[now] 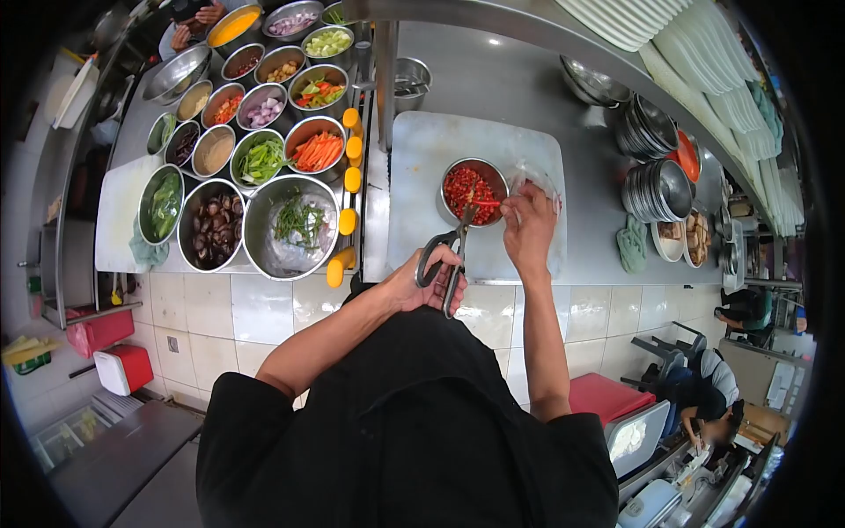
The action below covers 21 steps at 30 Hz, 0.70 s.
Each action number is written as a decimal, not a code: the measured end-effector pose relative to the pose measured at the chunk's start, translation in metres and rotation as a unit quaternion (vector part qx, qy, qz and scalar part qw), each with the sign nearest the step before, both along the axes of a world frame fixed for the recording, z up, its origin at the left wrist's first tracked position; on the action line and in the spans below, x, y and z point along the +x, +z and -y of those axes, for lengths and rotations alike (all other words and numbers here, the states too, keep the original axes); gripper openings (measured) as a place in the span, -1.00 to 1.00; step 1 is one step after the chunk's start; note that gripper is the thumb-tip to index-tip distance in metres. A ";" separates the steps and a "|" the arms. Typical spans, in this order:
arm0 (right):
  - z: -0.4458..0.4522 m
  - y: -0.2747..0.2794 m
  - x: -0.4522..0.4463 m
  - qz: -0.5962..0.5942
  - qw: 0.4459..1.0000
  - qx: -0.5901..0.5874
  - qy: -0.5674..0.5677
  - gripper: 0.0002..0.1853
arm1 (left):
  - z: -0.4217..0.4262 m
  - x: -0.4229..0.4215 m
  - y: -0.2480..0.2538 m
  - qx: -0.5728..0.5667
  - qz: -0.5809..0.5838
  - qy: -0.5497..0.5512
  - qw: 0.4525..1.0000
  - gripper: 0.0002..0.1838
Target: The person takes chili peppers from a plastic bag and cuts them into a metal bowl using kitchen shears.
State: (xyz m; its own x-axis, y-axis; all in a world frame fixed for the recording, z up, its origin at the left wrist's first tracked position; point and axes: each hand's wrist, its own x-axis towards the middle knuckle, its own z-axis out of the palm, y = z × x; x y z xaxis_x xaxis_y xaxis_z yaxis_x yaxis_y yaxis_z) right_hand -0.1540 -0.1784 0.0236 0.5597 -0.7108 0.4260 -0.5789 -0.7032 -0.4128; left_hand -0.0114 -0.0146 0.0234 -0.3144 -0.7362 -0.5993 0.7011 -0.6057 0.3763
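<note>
My left hand (429,280) grips a pair of scissors (447,251) by the handles, blades pointing up over a metal bowl (443,204). Cut red chili pieces (466,187) fill much of that bowl. Between the fingertips of my right hand (530,227) is a red chili (487,203), its free end reaching over the bowl to the scissor tips. Just behind the right hand lies a clear plastic bag (533,178). Bowl and bag both rest on a white cutting board (414,145).
To the left stand several metal bowls of cut vegetables, among them carrot sticks (317,152), mushrooms (211,231) and herbs (299,220). Stacked metal bowls (656,189) and a green cloth (631,244) sit at right. A shelf with plates (704,53) overhangs the counter. Another person (709,400) is at lower right.
</note>
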 end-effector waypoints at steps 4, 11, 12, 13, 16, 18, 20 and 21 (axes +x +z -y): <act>-0.003 0.000 0.002 -0.002 1.000 -0.001 -0.007 -0.87 | 0.001 0.000 -0.007 -0.017 0.074 0.036 0.996 -0.60; -0.004 -0.002 0.001 0.010 1.000 0.016 -0.010 -0.87 | -0.001 -0.001 0.004 0.007 0.005 -0.008 1.000 -0.60; -0.007 0.000 0.003 0.005 1.000 0.020 -0.009 -0.87 | 0.002 -0.004 -0.002 0.002 0.008 -0.002 1.000 -0.61; -0.008 0.000 0.004 -0.001 1.000 0.024 -0.009 -0.87 | 0.004 -0.006 -0.006 -0.004 0.010 0.003 1.000 -0.61; -0.008 -0.003 0.004 0.010 1.000 0.011 -0.021 -0.88 | 0.004 -0.005 -0.008 -0.016 0.066 0.040 0.997 -0.64; -0.006 -0.007 0.002 0.026 0.999 0.010 -0.030 -0.88 | 0.001 -0.003 -0.004 -0.011 0.106 0.021 0.994 -0.64; -0.005 -0.009 0.002 0.040 0.999 0.012 -0.033 -0.88 | -0.003 -0.002 -0.001 0.001 0.037 -0.001 0.999 -0.63; -0.005 -0.010 0.002 0.046 0.998 0.015 -0.031 -0.88 | -0.004 -0.002 0.001 0.007 0.001 -0.012 1.000 -0.63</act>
State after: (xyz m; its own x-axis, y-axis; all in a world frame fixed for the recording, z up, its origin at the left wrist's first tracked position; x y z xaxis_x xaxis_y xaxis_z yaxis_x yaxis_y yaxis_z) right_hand -0.1524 -0.1736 0.0137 0.4736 -0.7560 0.4519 -0.5793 -0.6539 -0.4867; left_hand -0.0133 -0.0106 0.0240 -0.3300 -0.7202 -0.6103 0.6854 -0.6273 0.3697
